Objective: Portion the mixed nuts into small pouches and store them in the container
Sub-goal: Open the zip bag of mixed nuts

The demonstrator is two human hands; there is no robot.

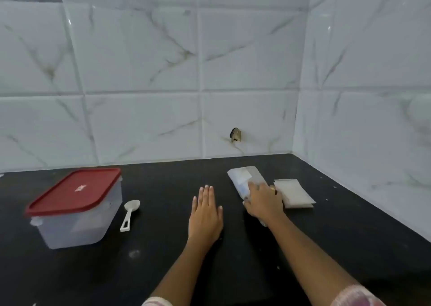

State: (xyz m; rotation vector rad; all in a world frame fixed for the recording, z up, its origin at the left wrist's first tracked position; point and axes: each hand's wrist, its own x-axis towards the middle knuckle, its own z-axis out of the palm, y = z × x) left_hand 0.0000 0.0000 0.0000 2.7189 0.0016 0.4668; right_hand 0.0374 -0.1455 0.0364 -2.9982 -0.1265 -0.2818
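A translucent container with a red lid stands closed at the left of the black counter. Beside it lies a white plastic scoop. My left hand rests flat on the counter in the middle, fingers extended, holding nothing. My right hand lies on top of a clear plastic bag, its fingers curled over the bag's near end. A stack of small white pouches lies just right of that hand. The bag's contents are too blurred to make out.
The black counter meets white marble-look tiled walls at the back and right, forming a corner. A small dark hole marks the back wall above the bag.
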